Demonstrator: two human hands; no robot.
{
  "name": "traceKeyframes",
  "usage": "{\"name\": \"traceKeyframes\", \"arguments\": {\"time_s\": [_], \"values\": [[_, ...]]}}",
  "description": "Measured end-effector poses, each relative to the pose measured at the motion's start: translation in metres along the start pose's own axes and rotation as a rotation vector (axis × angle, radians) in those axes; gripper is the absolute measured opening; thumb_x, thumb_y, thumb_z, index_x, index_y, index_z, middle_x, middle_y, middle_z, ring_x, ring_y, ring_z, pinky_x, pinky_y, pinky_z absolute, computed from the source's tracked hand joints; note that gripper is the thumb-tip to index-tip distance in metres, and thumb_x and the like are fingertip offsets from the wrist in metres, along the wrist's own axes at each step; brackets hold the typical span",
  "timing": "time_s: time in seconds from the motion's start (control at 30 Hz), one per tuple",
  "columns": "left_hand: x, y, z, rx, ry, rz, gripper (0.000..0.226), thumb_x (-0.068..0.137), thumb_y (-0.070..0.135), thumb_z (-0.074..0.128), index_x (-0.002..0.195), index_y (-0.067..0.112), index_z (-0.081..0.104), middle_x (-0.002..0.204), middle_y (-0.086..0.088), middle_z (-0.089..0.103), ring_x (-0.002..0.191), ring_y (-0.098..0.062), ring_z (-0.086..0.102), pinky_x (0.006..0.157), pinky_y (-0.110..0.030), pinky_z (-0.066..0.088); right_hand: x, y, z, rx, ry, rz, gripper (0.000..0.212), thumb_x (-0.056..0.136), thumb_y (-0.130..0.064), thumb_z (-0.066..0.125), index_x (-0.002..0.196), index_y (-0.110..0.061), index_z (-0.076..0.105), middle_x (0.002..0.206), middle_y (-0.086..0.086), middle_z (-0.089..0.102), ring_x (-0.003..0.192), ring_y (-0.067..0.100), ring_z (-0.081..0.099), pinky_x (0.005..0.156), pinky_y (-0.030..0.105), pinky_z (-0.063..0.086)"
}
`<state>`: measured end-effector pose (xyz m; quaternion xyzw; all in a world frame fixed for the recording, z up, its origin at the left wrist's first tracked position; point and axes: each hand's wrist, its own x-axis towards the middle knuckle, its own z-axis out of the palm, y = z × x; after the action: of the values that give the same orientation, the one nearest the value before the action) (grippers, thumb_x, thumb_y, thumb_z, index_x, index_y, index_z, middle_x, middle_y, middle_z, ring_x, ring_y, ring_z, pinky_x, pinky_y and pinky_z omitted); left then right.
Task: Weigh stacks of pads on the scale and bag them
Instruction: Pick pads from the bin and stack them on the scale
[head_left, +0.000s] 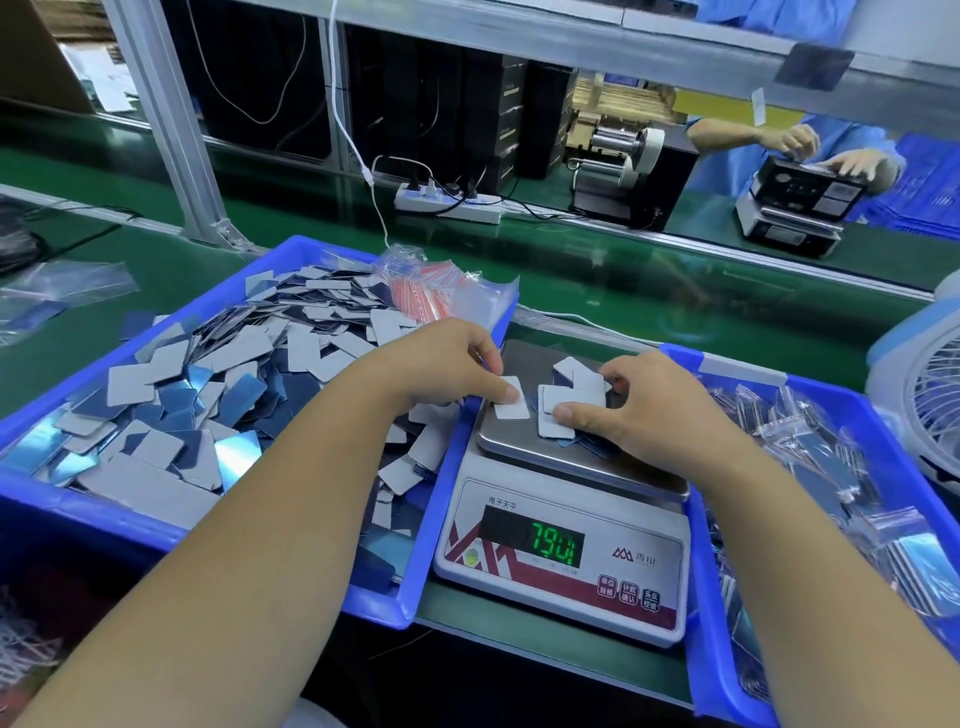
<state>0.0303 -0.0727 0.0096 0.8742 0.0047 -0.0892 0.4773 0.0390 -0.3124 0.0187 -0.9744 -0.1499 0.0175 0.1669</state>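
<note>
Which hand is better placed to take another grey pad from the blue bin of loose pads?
Left hand: it sits beside the blue plastic bin; the right hand holds grey pads on the scale.

I have one view only, from the head camera, wide-angle. It looks forward and down from above and behind the scale (563, 525), which sits close below the lens near centre. Beyond the scale the view reaches across the green bench (623, 270).
</note>
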Motion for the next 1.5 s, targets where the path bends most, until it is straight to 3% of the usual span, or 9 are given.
{"name": "traceKeyframes", "arguments": {"time_s": [0.2, 0.4, 0.53, 0.7, 0.8, 1.0, 1.2, 1.4, 1.5], "values": [[0.0, 0.0, 0.003, -0.022, -0.014, 0.057, 0.028, 0.071, 0.029, 0.091, 0.084, 0.02, 0.068, 0.067, 0.012, 0.061, 0.057, -0.004, 0.053, 0.056, -0.019, 0.043, -0.001, 0.002, 0.001, 0.054, 0.035, -0.018, 0.054, 0.068, -0.077, 0.066, 0.067, -0.026, 0.049, 0.075, -0.001, 0.045, 0.062, 0.012, 0.041, 0.053, 0.029, 0.028], [-0.002, 0.007, 0.007, -0.057, 0.027, 0.154, 0.02, 0.08, 0.04, 0.082, 0.077, 0.024, 0.072, 0.057, 0.019, 0.057, 0.05, 0.001, 0.048, 0.048, -0.01, 0.039, -0.001, 0.009, -0.001, 0.08, 0.117, -0.045, 0.059, 0.074, -0.074, 0.062, 0.061, -0.023, 0.036, 0.063, -0.007, 0.032, 0.056, 0.011, 0.033, 0.052, 0.029, 0.023], [0.002, -0.002, -0.008, -0.042, 0.235, 0.05, 0.012, 0.088, 0.03, 0.071, 0.082, 0.02, 0.068, 0.067, 0.012, 0.056, 0.058, -0.008, 0.049, 0.049, -0.016, 0.04, -0.001, 0.016, 0.0, 0.113, 0.106, 0.003, 0.053, 0.065, -0.085, 0.054, 0.071, -0.033, 0.047, 0.072, -0.011, 0.046, 0.065, 0.003, 0.044, 0.054, 0.024, 0.029], [0.002, -0.004, -0.008, 0.028, 0.26, -0.022, 0.009, 0.091, 0.019, 0.059, 0.085, 0.021, 0.066, 0.07, 0.008, 0.055, 0.048, -0.004, 0.048, 0.034, -0.012, 0.032, 0.0, 0.017, 0.0, 0.133, 0.152, 0.01, 0.085, 0.049, -0.095, 0.039, 0.094, -0.028, 0.065, 0.087, -0.012, 0.061, 0.082, 0.007, 0.056, 0.06, 0.023, 0.038], [0.003, -0.001, -0.002, -0.039, 0.247, 0.03, 0.005, 0.091, 0.023, 0.063, 0.089, 0.021, 0.066, 0.065, 0.01, 0.051, 0.038, 0.001, 0.041, 0.036, -0.013, 0.033, 0.0, 0.017, 0.0, 0.14, 0.16, 0.005, 0.089, 0.048, -0.095, 0.038, 0.098, -0.026, 0.066, 0.087, -0.013, 0.061, 0.082, 0.008, 0.056, 0.061, 0.025, 0.038], [-0.002, 0.004, 0.003, -0.047, 0.081, 0.137, 0.006, 0.088, 0.029, 0.071, 0.092, 0.026, 0.069, 0.073, 0.009, 0.049, 0.058, -0.007, 0.045, 0.06, -0.024, 0.043, 0.0, 0.017, 0.0, 0.135, 0.147, 0.022, 0.091, 0.047, -0.095, 0.039, 0.1, -0.026, 0.066, 0.089, -0.012, 0.061, 0.084, 0.009, 0.056, 0.061, 0.026, 0.039], [-0.009, 0.005, 0.0, 0.044, -0.048, 0.037, 0.044, 0.08, 0.049, 0.078, 0.112, 0.041, 0.05, 0.105, 0.006, 0.048, 0.08, -0.01, 0.054, 0.069, -0.027, 0.042, 0.0, 0.013, 0.001, 0.099, 0.152, 0.078, 0.082, 0.05, -0.095, 0.045, 0.086, -0.023, 0.064, 0.079, -0.009, 0.062, 0.078, 0.009, 0.057, 0.068, 0.034, 0.051], [-0.008, 0.002, 0.0, 0.046, -0.035, 0.003, 0.043, 0.075, 0.054, 0.08, 0.101, 0.036, 0.05, 0.09, 0.01, 0.045, 0.076, -0.001, 0.048, 0.064, -0.028, 0.036, 0.002, 0.005, 0.004, 0.033, 0.164, 0.111, 0.09, 0.056, -0.092, 0.051, 0.09, -0.01, 0.066, 0.084, 0.007, 0.066, 0.078, 0.021, 0.06, 0.07, 0.041, 0.053], [-0.006, 0.002, -0.001, 0.079, -0.024, -0.008, 0.044, 0.072, 0.054, 0.083, 0.098, 0.034, 0.053, 0.088, 0.01, 0.049, 0.075, -0.004, 0.05, 0.065, -0.028, 0.037, 0.002, 0.002, 0.004, 0.03, 0.156, 0.115, 0.09, 0.053, -0.094, 0.049, 0.088, -0.013, 0.065, 0.083, 0.004, 0.063, 0.076, 0.018, 0.058, 0.069, 0.039, 0.052]]}}
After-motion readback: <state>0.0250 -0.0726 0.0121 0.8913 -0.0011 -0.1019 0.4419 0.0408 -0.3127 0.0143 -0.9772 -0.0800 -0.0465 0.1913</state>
